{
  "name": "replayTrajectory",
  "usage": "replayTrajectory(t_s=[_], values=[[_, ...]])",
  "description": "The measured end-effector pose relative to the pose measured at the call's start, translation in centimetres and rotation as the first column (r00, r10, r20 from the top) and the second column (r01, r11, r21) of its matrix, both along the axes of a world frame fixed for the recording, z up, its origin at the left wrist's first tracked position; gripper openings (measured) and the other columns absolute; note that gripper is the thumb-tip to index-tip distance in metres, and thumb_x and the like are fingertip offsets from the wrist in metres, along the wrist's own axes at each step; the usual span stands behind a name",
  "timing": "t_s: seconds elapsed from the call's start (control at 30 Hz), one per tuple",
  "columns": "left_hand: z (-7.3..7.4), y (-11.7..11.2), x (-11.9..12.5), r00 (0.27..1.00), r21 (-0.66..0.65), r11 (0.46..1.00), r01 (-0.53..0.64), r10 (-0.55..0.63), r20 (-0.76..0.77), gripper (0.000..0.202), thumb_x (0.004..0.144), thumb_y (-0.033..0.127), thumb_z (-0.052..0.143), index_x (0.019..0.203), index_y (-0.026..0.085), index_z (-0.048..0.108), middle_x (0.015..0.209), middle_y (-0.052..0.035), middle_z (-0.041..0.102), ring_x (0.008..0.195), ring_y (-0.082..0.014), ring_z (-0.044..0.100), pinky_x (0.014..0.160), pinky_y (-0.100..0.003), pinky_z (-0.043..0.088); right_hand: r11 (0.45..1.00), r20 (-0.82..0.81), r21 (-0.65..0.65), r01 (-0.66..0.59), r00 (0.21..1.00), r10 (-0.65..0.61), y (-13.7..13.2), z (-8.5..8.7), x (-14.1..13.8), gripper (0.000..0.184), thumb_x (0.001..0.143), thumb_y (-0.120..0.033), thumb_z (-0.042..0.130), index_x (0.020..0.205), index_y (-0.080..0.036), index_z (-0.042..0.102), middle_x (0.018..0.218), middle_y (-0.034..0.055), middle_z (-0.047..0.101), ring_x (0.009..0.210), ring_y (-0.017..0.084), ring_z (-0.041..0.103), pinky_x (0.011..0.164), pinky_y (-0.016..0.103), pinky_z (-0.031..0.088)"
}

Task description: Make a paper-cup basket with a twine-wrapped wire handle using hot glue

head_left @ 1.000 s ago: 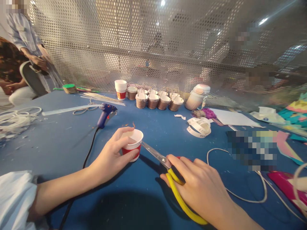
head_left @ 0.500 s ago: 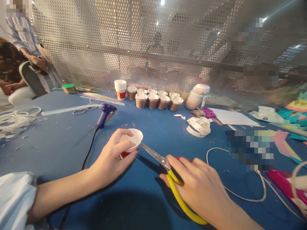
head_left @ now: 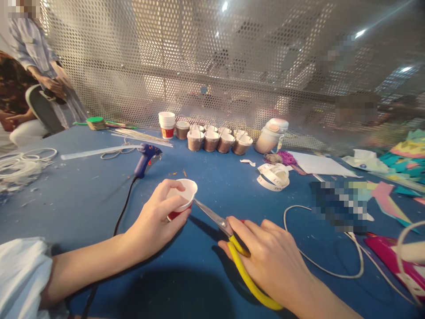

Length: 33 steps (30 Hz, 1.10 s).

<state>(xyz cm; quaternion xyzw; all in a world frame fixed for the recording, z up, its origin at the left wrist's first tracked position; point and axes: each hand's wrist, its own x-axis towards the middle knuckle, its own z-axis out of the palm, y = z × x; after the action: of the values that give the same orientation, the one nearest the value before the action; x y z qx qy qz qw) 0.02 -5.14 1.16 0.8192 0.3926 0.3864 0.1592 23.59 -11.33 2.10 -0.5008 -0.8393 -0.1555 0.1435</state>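
Note:
My left hand (head_left: 162, 210) grips a small paper cup (head_left: 190, 190), white inside and red outside, tilted a little with its mouth up. Two of its fingers reach over the rim into the cup. A pair of scissors (head_left: 215, 218) with yellow handles is held in my right hand (head_left: 268, 257), fingers through the loops. The blades look closed together, and their tip meets the right side of the cup's rim. Whether the tip has pierced the cup I cannot tell.
A blue glue gun (head_left: 143, 161) with a black cord stands left on the blue table (head_left: 186, 274). Behind are stacked cups (head_left: 166, 124), several twine-wrapped cups (head_left: 210, 141) and a jar (head_left: 268, 136). A printed ribbon (head_left: 275, 179) and a white cord (head_left: 332, 272) lie right. One person (head_left: 36, 53) stands far left.
My right hand has shifted slightly left with the scissors, bringing their tip against the cup's rim. My left hand keeps its hold on the cup, almost unmoved.

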Motion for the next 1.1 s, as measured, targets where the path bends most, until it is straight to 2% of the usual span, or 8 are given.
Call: replayTrajectory(t_s=[0.23,0.5,0.7,0.83,0.97,1.1], values=[[-0.10,-0.02,0.04,1.000,0.036,0.999,-0.009,0.010,-0.013,0.011,0.087,0.014,0.053,0.079,0.018,0.059,0.110,-0.0055,0.045,0.064,-0.0062,0.049,0.067,-0.027,0.048,0.999,-0.029,-0.034,0.010,1.000,-0.011,-0.32,0.10,-0.46,0.031,0.091,-0.043,0.052,0.104,-0.017,0.060,0.066,0.0004,0.066,0.049,0.016,0.055,0.054,0.030,0.028],[-0.14,-0.02,0.06,0.999,0.094,0.995,-0.032,0.036,-0.040,0.012,0.087,0.014,0.052,0.080,0.018,0.060,0.111,-0.0076,0.047,0.082,-0.0143,0.053,0.066,-0.029,0.049,1.000,-0.028,0.017,0.003,1.000,-0.003,-0.55,-0.03,-0.69,0.028,0.092,-0.042,0.050,0.100,-0.017,0.060,0.060,-0.0004,0.063,0.046,0.015,0.051,0.054,0.029,0.025],[-0.14,-0.06,0.00,0.997,0.114,0.993,-0.042,0.048,-0.054,0.013,0.087,0.015,0.052,0.078,0.019,0.060,0.111,-0.0085,0.047,0.089,-0.0175,0.054,0.065,-0.028,0.050,1.000,-0.022,-0.004,0.021,1.000,-0.021,-0.41,0.08,-0.74,0.033,0.094,-0.045,0.045,0.099,-0.017,0.061,0.061,0.0011,0.064,0.047,0.014,0.051,0.054,0.029,0.024],[-0.09,0.00,-0.02,0.995,0.120,0.992,-0.037,0.048,-0.085,0.014,0.087,0.015,0.051,0.079,0.019,0.061,0.113,-0.0096,0.048,0.098,-0.0207,0.055,0.071,-0.031,0.051,0.999,-0.018,-0.035,0.028,0.999,-0.028,-0.35,0.13,-0.81,0.028,0.093,-0.042,0.048,0.094,-0.018,0.061,0.059,0.0004,0.063,0.047,0.015,0.053,0.054,0.030,0.024],[0.09,0.10,-0.02,0.994,0.112,0.993,-0.047,0.058,-0.089,0.014,0.087,0.017,0.051,0.077,0.019,0.061,0.112,-0.0096,0.049,0.095,-0.0207,0.056,0.073,-0.034,0.051,0.998,-0.047,-0.061,0.013,0.999,-0.016,-0.53,-0.06,-0.74,0.026,0.093,-0.041,0.048,0.091,-0.018,0.060,0.058,0.0002,0.063,0.046,0.016,0.053,0.053,0.030,0.025],[0.37,0.36,-0.20,0.999,0.033,0.999,-0.039,0.040,-0.015,0.008,0.084,0.018,0.054,0.089,0.020,0.059,0.115,-0.0095,0.050,0.102,-0.0218,0.057,0.085,-0.038,0.050,0.983,-0.121,-0.181,0.017,0.992,-0.040,-0.51,0.22,-0.65,0.024,0.092,-0.042,0.050,0.092,-0.020,0.059,0.060,-0.0009,0.065,0.047,0.016,0.056,0.051,0.028,0.028]])
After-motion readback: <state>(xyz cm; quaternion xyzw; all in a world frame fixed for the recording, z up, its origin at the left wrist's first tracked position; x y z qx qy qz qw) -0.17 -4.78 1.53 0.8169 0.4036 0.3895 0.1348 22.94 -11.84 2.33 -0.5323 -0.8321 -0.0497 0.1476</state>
